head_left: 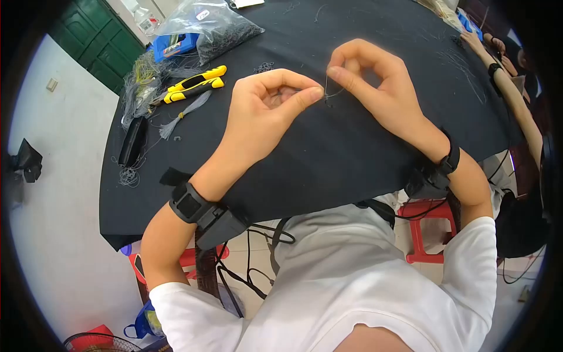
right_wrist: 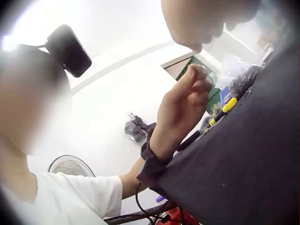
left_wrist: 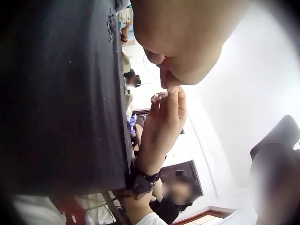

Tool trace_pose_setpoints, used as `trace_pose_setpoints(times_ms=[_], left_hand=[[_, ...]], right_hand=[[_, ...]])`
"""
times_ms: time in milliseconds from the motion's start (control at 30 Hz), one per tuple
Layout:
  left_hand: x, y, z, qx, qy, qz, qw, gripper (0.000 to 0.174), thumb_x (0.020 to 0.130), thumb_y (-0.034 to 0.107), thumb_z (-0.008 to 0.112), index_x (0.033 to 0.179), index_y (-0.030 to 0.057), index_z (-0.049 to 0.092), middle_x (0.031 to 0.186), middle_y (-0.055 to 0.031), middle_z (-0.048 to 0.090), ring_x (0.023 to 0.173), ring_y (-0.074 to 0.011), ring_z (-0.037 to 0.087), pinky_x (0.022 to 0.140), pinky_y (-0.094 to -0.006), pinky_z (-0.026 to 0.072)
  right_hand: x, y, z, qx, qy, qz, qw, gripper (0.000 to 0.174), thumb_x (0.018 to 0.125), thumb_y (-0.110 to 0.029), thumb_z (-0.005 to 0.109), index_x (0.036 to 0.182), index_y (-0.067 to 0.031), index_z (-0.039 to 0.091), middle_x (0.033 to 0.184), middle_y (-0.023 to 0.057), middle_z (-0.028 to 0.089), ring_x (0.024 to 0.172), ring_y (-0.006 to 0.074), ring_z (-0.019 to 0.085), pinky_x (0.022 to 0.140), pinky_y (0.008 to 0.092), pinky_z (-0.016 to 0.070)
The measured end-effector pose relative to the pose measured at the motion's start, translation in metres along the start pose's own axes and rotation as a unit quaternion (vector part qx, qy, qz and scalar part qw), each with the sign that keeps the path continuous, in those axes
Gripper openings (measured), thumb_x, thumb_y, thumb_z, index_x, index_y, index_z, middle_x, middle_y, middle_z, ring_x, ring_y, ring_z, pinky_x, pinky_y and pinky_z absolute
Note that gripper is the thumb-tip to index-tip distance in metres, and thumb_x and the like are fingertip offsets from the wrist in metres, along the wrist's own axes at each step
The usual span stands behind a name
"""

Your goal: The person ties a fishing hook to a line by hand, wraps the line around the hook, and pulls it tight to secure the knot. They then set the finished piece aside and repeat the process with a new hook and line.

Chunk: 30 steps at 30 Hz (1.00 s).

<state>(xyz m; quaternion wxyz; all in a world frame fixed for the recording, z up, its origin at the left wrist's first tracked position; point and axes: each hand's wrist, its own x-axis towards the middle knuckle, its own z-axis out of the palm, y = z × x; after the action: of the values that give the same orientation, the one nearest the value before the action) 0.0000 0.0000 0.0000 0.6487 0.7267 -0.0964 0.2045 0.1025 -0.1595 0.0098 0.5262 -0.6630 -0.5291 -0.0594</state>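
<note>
The head camera looks steeply down from above onto the black table [head_left: 328, 164], taking in both hands and forearms from fairly near. The left wrist camera sits tight under the left hand [left_wrist: 187, 42], facing along the table edge toward the right hand [left_wrist: 161, 124]. The right wrist camera faces back the opposite way. All 3 views share the 2 hands and the table edge.

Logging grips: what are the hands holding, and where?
A thin dark wire strand, pinched at the fingertips of left hand and right hand; which part is unclear.
</note>
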Motion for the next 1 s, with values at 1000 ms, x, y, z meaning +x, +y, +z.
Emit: trace_pose_setpoints(times_ms=[1000], left_hand=[[-0.001,0.011,-0.003,0.101,0.023,-0.010,0.995,0.011,0.078,0.008,0.065,0.084,-0.0006,0.064,0.066,0.0028,0.054,0.057,-0.0008,0.044,0.049,-0.0151,0.0341]], right_hand=[[0.002,-0.004,-0.002,0.096,-0.048,0.160,0.981,0.018,0.084,-0.019,0.058,0.087,-0.0007,0.057,0.050,-0.0096,0.034,0.046,-0.0002,0.028,0.043,0.0194,0.0223]])
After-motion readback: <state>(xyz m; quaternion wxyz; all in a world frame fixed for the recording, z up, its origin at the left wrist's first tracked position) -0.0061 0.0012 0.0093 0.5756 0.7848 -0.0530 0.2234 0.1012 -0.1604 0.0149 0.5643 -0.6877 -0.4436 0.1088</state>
